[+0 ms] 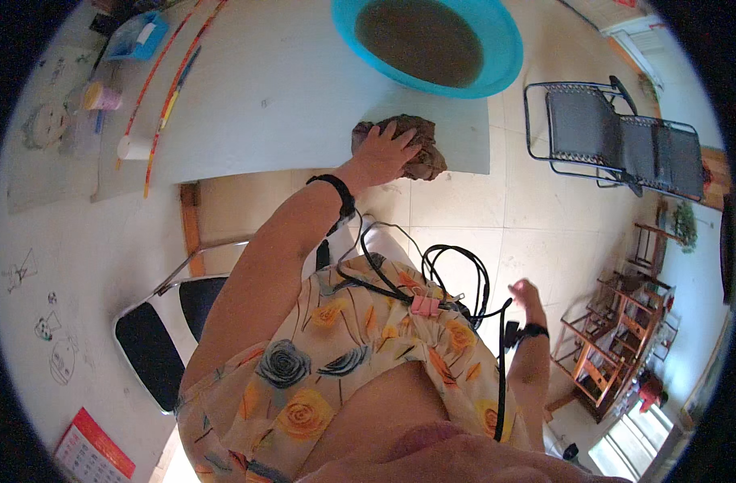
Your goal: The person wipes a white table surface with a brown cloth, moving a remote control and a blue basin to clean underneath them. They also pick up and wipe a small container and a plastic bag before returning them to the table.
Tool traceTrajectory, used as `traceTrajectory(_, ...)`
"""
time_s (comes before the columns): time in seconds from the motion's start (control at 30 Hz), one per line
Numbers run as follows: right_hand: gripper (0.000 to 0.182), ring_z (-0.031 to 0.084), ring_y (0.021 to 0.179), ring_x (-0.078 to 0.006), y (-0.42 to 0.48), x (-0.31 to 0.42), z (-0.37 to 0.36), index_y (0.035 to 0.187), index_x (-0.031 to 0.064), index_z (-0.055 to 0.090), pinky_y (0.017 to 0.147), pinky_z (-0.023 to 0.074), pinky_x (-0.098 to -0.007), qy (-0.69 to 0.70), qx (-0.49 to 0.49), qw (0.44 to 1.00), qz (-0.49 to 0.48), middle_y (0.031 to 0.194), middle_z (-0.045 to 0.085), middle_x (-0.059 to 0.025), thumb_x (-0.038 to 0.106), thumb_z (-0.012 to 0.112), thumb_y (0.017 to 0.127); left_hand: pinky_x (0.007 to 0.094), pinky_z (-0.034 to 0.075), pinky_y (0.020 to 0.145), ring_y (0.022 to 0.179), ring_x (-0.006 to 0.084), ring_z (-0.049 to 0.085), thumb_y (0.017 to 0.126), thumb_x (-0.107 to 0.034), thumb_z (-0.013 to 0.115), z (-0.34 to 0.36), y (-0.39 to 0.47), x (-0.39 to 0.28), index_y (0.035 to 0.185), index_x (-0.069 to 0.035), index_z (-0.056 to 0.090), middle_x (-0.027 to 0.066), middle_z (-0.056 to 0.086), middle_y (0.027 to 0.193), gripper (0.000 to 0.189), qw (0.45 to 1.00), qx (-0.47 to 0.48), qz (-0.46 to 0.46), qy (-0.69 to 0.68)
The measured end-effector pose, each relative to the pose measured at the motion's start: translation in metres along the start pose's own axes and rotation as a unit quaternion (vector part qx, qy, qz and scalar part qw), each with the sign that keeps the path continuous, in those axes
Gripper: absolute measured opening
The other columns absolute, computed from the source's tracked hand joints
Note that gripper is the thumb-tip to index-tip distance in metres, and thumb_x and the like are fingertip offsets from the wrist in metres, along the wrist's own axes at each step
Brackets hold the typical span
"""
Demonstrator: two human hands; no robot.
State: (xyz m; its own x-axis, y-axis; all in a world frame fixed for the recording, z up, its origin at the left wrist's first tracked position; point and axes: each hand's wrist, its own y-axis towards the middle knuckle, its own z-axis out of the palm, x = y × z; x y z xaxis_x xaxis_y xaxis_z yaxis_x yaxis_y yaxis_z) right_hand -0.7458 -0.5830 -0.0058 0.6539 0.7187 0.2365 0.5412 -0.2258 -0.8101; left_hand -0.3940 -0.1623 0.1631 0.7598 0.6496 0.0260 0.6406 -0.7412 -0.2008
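Note:
My left hand (385,154) lies on a crumpled, dark brown cloth (429,158), fingers spread over it and pressing it down. The cloth rests at the near edge of a pale tabletop (271,115), and part of it sticks out past that edge. Just beyond it is a blue plastic basin (505,66) of murky brown water (419,42). Down at my right side, away from the table, hangs my right hand (526,297). It looks blurred, with loosely bent fingers and nothing visible in it. Black wristbands circle both wrists.
Long red sticks (173,102), a white cup (133,147) and a blue plastic box (139,37) are on the left. A folding chair (150,347) stands left of me. Black cables (458,253) loop at my waist. To the right are a grey reclining chair (585,127) and stacked wooden stools (615,344).

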Motion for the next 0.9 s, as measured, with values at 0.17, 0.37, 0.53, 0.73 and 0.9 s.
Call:
traceTrajectory(0.17,0.033,0.062,0.057,-0.0188,-0.102,0.003,0.048,0.092,0.0032,0.054,0.047,0.0515,-0.0302,0.264,0.017,0.945,0.192,0.075,0.061,-0.0090,0.032,0.065,0.079,0.0526,0.038,0.086,0.114,0.0360,0.041,0.072,-0.032,0.062,0.005,0.026,0.038,0.121,-0.017,0.050,0.0101,0.045,0.127,0.053,0.998,-0.038,-0.038,0.034)
traceTrajectory(0.37,0.032,0.063,0.063,-0.0206,-0.150,0.033,0.082,0.100,0.0014,0.052,0.052,0.0526,-0.0312,0.393,0.034,0.896,0.205,0.082,0.061,-0.0120,0.027,0.061,0.083,0.0566,0.033,0.091,0.118,0.0366,0.036,0.077,-0.045,0.055,0.006,0.040,0.128,0.122,-0.013,0.047,0.0133,0.038,0.132,0.055,0.979,-0.083,-0.182,0.037)
traceTrajectory(0.53,0.028,0.061,0.058,-0.0188,-0.183,0.038,0.114,0.095,0.0017,0.053,0.047,0.0502,-0.0295,0.438,0.023,0.853,0.282,0.075,0.059,-0.0094,0.025,0.060,0.082,0.0575,0.035,0.089,0.118,0.0399,0.036,0.072,-0.042,0.061,0.005,0.058,0.157,0.121,-0.011,0.047,0.0148,0.038,0.131,0.059,0.979,-0.078,-0.188,0.030)
traceTrajectory(0.73,0.024,0.060,0.058,-0.0157,-0.238,0.054,0.136,0.087,0.0028,0.052,0.050,0.0499,-0.0279,0.470,-0.002,0.832,0.297,0.070,0.058,-0.0065,0.025,0.060,0.082,0.0496,0.039,0.086,0.105,0.0367,0.045,0.069,-0.031,0.061,0.017,0.047,0.110,0.111,-0.008,0.053,0.0165,0.050,0.113,0.048,0.990,-0.040,-0.131,-0.013)
traceTrajectory(0.9,0.022,0.059,0.056,-0.0153,-0.208,0.026,0.161,0.084,0.0049,0.052,0.048,0.0488,-0.0275,0.489,0.004,0.821,0.294,0.069,0.057,-0.0057,0.026,0.059,0.083,0.0528,0.039,0.087,0.107,0.0414,0.044,0.070,-0.031,0.063,0.031,0.066,0.032,0.109,-0.007,0.052,0.0183,0.047,0.116,0.048,0.998,-0.026,-0.036,-0.049)
